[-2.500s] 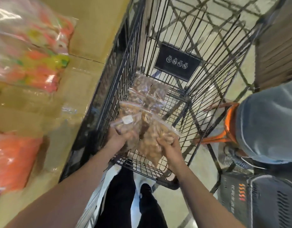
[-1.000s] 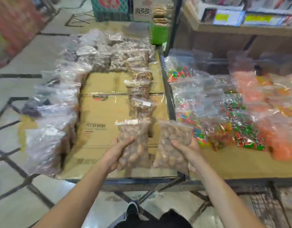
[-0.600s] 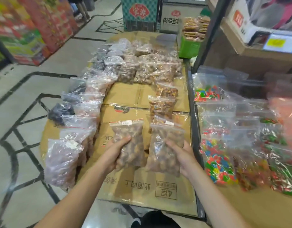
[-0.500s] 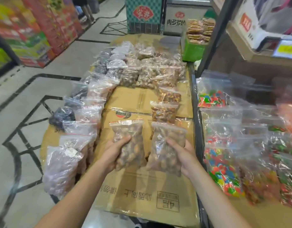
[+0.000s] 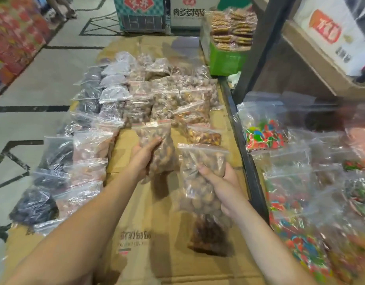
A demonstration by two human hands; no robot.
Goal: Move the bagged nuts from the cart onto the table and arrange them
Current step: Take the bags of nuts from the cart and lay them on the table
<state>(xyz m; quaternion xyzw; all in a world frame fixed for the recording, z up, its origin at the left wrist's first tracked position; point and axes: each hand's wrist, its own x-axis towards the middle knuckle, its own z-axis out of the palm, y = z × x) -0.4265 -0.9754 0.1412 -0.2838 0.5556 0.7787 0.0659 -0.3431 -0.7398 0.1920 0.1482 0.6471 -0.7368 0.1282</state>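
Above the cardboard-covered desk [image 5: 136,254], we hold two clear bags of nuts. Our left hand [image 5: 143,156] grips one bag [image 5: 159,145] from its left side, just before the rows of bagged nuts [image 5: 167,99]. Our right hand [image 5: 220,179] grips a second bag [image 5: 200,182] lower down, near the desk's dark right edge [image 5: 245,153], beside bagged coloured candy [image 5: 263,136].

Grey tiled floor [image 5: 43,83] with black inlaid lines, a dark metal shelf post [image 5: 265,44] at right.
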